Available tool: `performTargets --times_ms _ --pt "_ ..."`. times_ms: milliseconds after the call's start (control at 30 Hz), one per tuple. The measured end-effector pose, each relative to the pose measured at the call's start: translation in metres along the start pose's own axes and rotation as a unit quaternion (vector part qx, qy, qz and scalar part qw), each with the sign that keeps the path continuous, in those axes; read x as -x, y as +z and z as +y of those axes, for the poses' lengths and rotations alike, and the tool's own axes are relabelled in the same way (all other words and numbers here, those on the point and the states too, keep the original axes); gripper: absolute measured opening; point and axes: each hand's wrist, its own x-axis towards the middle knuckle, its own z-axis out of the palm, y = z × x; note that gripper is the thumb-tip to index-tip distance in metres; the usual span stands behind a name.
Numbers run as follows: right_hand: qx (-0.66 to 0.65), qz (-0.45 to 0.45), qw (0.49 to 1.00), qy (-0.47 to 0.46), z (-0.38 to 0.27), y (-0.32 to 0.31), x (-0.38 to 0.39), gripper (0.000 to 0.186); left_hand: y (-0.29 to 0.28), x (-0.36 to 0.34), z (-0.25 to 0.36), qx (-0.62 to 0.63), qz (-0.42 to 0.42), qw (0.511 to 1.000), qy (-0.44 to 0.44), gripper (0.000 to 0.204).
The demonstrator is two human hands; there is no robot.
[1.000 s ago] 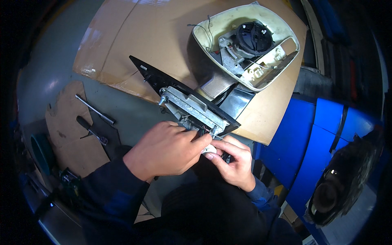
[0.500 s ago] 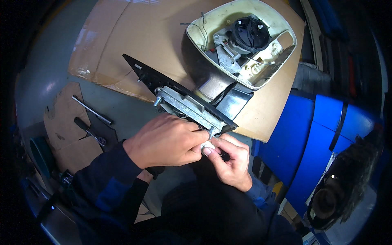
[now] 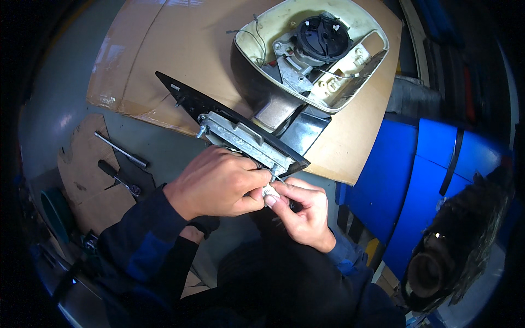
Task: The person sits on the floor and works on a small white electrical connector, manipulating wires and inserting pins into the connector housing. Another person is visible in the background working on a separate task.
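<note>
A car side mirror lies with its open cream-rimmed housing (image 3: 354, 106) upward, showing a round black mirror drive (image 3: 324, 38) inside. Its black triangular mounting base (image 3: 186, 97) carries a grey metal bracket (image 3: 240, 136) with studs, tilted toward me. Below the bracket's near end, my right hand (image 3: 303, 210) pinches a small white plug connector (image 3: 269, 191) between thumb and fingers. My left hand (image 3: 221, 183) is closed beside it, fingertips at a thin wire by the connector. What exactly those fingertips grip is mostly hidden.
Under the mirror is a large cardboard sheet (image 3: 158, 71). To the left, a ratchet (image 3: 120, 177) and a metal extension bar (image 3: 121, 148) lie by a cardboard scrap (image 3: 82, 158). At right are blue panels (image 3: 388, 169) and a dirty black part (image 3: 437, 262).
The mirror has shifted slightly left and up in view, along with both hands. My hands stay closed at the white connector, with only slight finger movement.
</note>
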Motion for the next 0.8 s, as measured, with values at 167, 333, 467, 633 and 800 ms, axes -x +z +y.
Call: performTargets --times_ms 167,333,467,633,800 --pt "0.011 0.020 1.000 -0.002 0.004 0.002 -0.001 0.020 0.002 -0.002 -0.002 0.011 0.003 1.000 0.004 0.019" --pt "0.002 0.009 1.000 0.007 0.000 0.001 -0.001 0.020 -0.002 -0.001 -0.003 0.019 -0.007 1.000 -0.005 0.019" --pt "0.013 0.016 1.000 0.001 0.001 0.000 -0.005 0.021 -0.001 0.000 -0.003 0.043 0.001 0.999 -0.006 0.017" --pt "-0.010 -0.004 0.999 0.038 -0.003 -0.002 -0.001 0.023 -0.008 0.000 0.000 0.043 -0.019 0.999 -0.012 0.015" --pt "-0.046 -0.026 0.996 0.078 0.011 -0.006 0.005 0.027 -0.010 -0.001 0.007 0.029 -0.045 0.998 -0.043 0.012"
